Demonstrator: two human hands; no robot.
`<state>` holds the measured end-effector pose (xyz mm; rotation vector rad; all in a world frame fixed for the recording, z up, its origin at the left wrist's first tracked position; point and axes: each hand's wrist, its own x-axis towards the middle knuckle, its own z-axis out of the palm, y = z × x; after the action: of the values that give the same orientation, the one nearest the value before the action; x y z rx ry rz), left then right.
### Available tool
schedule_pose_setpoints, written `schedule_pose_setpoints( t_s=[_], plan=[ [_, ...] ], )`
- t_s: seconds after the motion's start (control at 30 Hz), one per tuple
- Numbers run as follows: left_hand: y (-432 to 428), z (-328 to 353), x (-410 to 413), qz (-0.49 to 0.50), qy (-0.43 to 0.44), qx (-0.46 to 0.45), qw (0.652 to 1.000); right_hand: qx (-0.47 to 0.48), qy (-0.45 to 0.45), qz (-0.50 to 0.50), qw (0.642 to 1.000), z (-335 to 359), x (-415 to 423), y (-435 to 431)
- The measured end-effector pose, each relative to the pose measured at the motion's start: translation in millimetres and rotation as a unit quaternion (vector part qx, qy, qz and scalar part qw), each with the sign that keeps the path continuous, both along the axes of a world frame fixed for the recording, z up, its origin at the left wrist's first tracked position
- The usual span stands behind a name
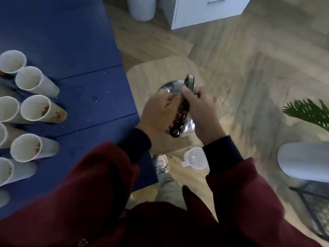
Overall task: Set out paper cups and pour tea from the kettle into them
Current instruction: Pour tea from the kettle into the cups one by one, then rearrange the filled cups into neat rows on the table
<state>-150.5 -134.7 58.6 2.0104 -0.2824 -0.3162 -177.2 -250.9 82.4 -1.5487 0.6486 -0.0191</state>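
A shiny steel kettle (170,88) rests on a wooden stool (142,77) just right of the blue table (74,50). My right hand (201,107) grips its dark handle (183,113) from the right. My left hand (160,113) lies against the kettle's left side, fingers curled over the body by the handle. Several white paper cups (33,107) stand in a cluster at the table's left edge. Some hold brown tea, and one cup's outside (58,114) is stained brown.
A white plastic jug (195,157) sits on the wooden floor below the stool, near my shoe (162,164). A white cabinet (204,11) stands at the top, a green plant (309,111) and a pale round object (306,161) at the right.
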Motion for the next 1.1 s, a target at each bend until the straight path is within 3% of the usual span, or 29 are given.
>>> schedule_pose_setpoints(
  t_s=[0.07, 0.2, 0.33, 0.63, 0.93, 1.1],
  plan=[
    [-7.5, -16.4, 14.0, 0.05, 0.032, 0.047, 0.997, 0.038, 0.006, 0.0, 0.999, -16.0, 9.0, -10.9],
    [-19.0, -44.8, 31.1, 0.078, 0.132, 0.038, 0.988, 0.001, -0.002, 0.047, 0.999, -50.4, 22.9, -25.3],
    [-24.8, -53.1, 41.6, 0.069, 0.176, 0.036, 0.981, -0.051, -0.011, 0.096, 0.994, -67.0, 31.6, -35.9],
    [-24.1, -67.0, 45.5, 0.072, 0.184, 0.057, 0.979, -0.152, -0.002, 0.152, 0.977, -99.0, 47.0, -58.3],
    [-18.7, -79.2, 40.1, 0.053, 0.202, 0.075, 0.975, -0.184, 0.024, 0.193, 0.963, -101.1, 47.6, -60.6],
    [9.7, -64.8, 32.2, 0.109, 0.169, 0.072, 0.977, -0.296, -0.023, 0.167, 0.94, -92.7, 51.5, -41.2]
  ],
)
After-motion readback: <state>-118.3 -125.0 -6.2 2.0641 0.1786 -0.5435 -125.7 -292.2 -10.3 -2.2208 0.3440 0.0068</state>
